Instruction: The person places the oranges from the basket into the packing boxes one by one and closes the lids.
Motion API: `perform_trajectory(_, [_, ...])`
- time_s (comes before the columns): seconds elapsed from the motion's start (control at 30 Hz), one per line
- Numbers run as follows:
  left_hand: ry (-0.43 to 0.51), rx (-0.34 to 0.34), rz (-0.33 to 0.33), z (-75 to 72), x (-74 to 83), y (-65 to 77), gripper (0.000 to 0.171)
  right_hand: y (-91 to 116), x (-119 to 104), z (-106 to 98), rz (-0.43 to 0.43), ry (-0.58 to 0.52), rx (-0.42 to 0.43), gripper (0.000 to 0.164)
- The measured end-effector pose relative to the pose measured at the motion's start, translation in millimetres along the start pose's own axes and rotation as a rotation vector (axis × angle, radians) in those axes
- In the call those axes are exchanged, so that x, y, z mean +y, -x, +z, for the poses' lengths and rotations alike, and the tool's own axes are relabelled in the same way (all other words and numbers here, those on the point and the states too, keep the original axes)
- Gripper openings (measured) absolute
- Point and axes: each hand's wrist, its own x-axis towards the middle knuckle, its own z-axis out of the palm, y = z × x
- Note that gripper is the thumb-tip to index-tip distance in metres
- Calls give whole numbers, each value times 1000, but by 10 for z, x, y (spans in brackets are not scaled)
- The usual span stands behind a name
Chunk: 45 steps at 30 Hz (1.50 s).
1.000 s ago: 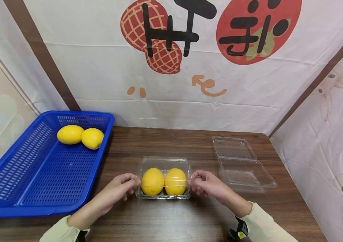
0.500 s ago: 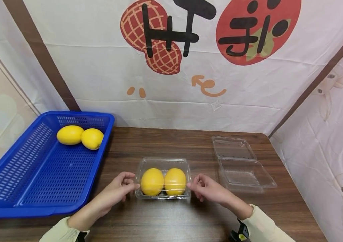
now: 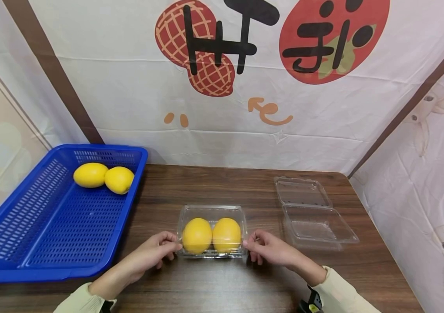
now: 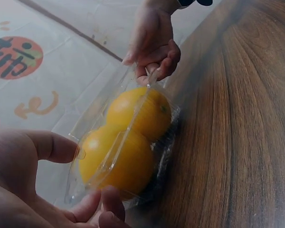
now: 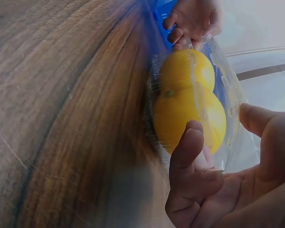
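A clear plastic clamshell box (image 3: 211, 211) with its lid down sits on the wooden table in the middle of the head view. Two rounded yellow-orange fruits (image 3: 197, 236) show side by side through the lid. At the box's left front corner, my left hand (image 3: 152, 251) pinches the rim, thumb on top and fingers curled below. My right hand (image 3: 270, 248) grips the opposite rim in the same way. In the left wrist view, the thumb lies against the lid's edge. The right wrist view shows the fingers (image 5: 187, 147) bent beside the rim.
A blue perforated basket (image 3: 69, 273) stands at the left, with two yellow fruits (image 3: 90, 175) near its back. To the right lies another clear clamshell box (image 3: 319, 221), lid folded back. A printed cloth (image 3: 222, 145) hangs behind the table (image 3: 222, 287).
Both hands have slid slightly toward me along the sides of the clamshell box, to its front corners. The box stays in nearly the same place.
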Motion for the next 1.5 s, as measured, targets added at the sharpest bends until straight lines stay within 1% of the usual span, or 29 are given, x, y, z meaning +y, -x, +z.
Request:
perform_trajectory(0.17, [-1,-36,22,-15,-65,-33,30,-16,52,32,0,2,-26,31])
perform_trajectory(0.3, [5,-95,59,-42,-113,-55,21,-18,61,42,-11,19,-48,35])
perform_trajectory(0.4, [14,-135,75,-56,-135,-63,16,-21,63,50,-20,34,-64,38])
perform_trajectory(0.6, [18,-161,77,-62,-152,-76,18,-24,80,76,-30,29,-90,38])
perform_trajectory(0.8, [-3,-204,95,-70,-170,-84,23,-19,82,100,-44,5,-108,36])
perform_trajectory(1.1, [-17,-211,95,-69,-171,-91,25,-19,75,140,9,-72,-102,38])
perform_trajectory(1.33, [-26,-204,110,-68,-167,-98,26,-13,44,144,34,-134,-104,29])
perform_trajectory(1.5, [-13,-200,137,-69,-173,-103,26,-18,39,137,37,-157,-112,25])
